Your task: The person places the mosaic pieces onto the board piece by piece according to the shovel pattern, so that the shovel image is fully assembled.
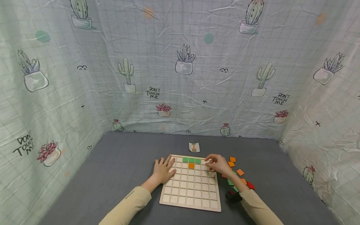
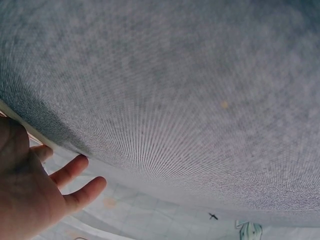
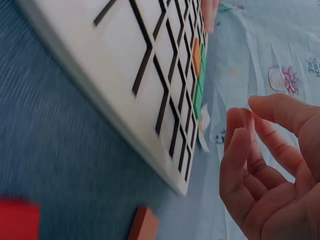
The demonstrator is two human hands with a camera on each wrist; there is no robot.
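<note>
A pale wooden grid board lies on the grey table. Three green tiles sit side by side in a row near its far edge, and one orange tile lies just below the middle green one. My left hand rests with spread fingers on the board's upper left edge; in the left wrist view its fingers are straight. Over the board's upper right corner is my right hand, fingers loosely bent, thumb and fingertips close together. No tile shows between them in the right wrist view.
Right of the board lie several loose orange tiles, green tiles and a red tile, partly under my right forearm. A small pattern card lies beyond the board. A cactus-print curtain surrounds the table.
</note>
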